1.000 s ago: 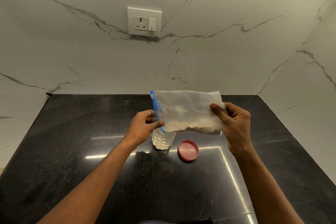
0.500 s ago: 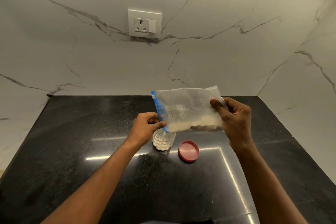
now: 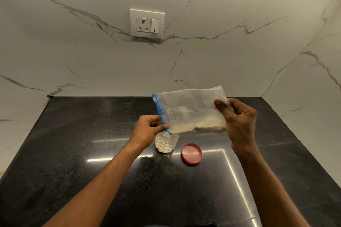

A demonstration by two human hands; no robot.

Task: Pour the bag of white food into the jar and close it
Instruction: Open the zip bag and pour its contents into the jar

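Note:
A clear zip bag (image 3: 190, 110) with a blue zip edge and white food along its lower side is held sideways above the counter. My left hand (image 3: 149, 129) pinches the blue zip end, whose lower corner points down at the mouth of a small scale-patterned glass jar (image 3: 166, 143). The jar holds white food. My right hand (image 3: 239, 121) grips the bag's closed bottom end, slightly higher. The red lid (image 3: 191, 153) lies flat on the counter just right of the jar.
The black polished countertop (image 3: 92, 153) is bounded by white marble walls at the back, left and right. A wall socket with a switch (image 3: 147, 23) sits on the back wall above the jar.
The right hand has lifted the bag's closed end a little, tilting the bag more toward the jar. The white food has slid along the bag's lower edge toward the zip end.

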